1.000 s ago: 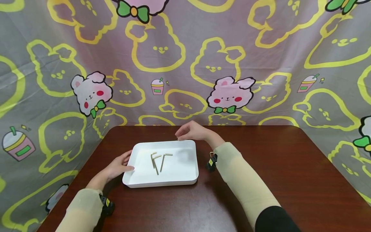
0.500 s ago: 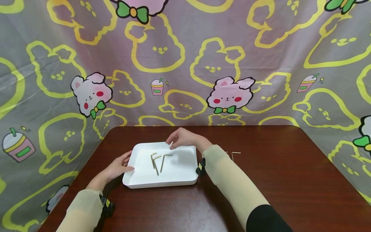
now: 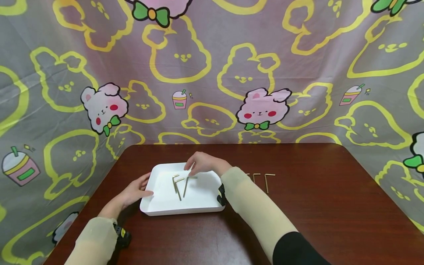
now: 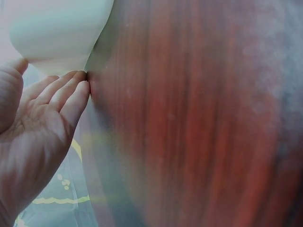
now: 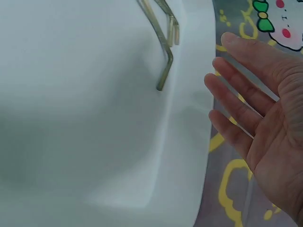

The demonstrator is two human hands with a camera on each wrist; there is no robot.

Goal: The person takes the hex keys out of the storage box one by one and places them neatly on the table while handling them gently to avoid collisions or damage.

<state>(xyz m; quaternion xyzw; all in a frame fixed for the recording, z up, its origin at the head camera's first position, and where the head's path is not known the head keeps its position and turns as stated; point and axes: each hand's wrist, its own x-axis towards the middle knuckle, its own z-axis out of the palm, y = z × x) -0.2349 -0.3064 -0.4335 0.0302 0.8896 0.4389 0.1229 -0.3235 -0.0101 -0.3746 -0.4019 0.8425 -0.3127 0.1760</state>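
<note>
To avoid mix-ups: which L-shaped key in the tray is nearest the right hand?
The rightmost key in the white tray: its bend is close to the right hand. The other two keys lie together, farther left.

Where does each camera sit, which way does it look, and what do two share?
Head: worn on the head, facing forward and down at a shallow white rectangular tray, brass-coloured L-shaped metal rods and a dark-brown wood-grained table; left hand, right hand and both forearms show.
Left wrist: worn there, facing the tray's edge and table; left hand shows.
Right wrist: worn there, looking into the tray; right hand shows.
Shared: head and right wrist both show rods in the tray.
</note>
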